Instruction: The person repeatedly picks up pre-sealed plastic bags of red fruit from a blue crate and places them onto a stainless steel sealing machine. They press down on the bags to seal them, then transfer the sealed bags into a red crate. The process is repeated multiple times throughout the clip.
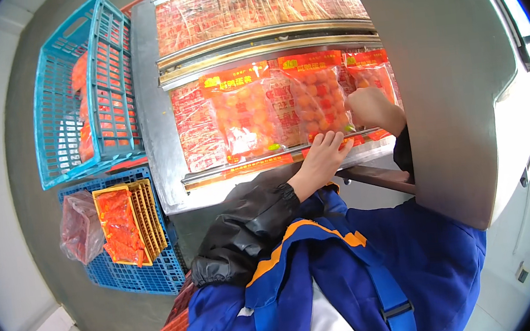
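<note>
Three pouches, clear-and-red plastic film, in a row along the near edge of a steel machine bed.
Left pouch, middle pouch and right pouch: glossy, plump with round orange balls; near ends over a narrow metal strip, presumably to keep the mouths flat and aligned. Hands apart: left hand, fingers over the middle pouch's near end, apparently steadying it; right hand, curled at the right pouch; whether either pinches film, cannot tell.
</note>
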A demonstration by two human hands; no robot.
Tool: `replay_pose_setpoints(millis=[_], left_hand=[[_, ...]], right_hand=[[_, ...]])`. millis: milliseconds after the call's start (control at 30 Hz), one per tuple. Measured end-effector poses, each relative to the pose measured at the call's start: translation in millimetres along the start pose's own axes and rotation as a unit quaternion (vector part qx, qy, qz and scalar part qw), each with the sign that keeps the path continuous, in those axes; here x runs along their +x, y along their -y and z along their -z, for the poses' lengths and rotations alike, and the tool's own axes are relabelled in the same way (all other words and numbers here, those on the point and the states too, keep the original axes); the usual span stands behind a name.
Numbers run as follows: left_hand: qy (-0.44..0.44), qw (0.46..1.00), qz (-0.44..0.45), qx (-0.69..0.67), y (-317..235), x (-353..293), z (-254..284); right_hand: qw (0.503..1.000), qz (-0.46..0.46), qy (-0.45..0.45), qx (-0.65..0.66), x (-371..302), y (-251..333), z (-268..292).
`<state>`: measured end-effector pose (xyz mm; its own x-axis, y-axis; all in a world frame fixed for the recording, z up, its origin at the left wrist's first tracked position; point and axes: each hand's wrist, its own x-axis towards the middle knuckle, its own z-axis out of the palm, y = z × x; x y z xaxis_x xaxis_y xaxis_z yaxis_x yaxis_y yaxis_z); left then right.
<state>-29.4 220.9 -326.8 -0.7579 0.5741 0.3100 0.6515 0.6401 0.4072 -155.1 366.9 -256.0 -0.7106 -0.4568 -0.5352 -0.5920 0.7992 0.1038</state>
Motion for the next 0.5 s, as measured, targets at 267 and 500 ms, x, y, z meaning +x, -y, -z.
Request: replay_pose_setpoints(millis=[267, 500], left_hand=[[-0.035, 0.931, 0.101, -0.35, 13.1, 9.8, 5.2], [-0.276, 0.773, 0.348, -0.453, 68.0, -45.2, 89.6]], right_hand=[[0.995, -0.001, 0.026, 0.096, -2.0, -0.5, 4.4], [0.96, -0.071, 0.138, 0.232, 7.6, 2.1, 19.4]])
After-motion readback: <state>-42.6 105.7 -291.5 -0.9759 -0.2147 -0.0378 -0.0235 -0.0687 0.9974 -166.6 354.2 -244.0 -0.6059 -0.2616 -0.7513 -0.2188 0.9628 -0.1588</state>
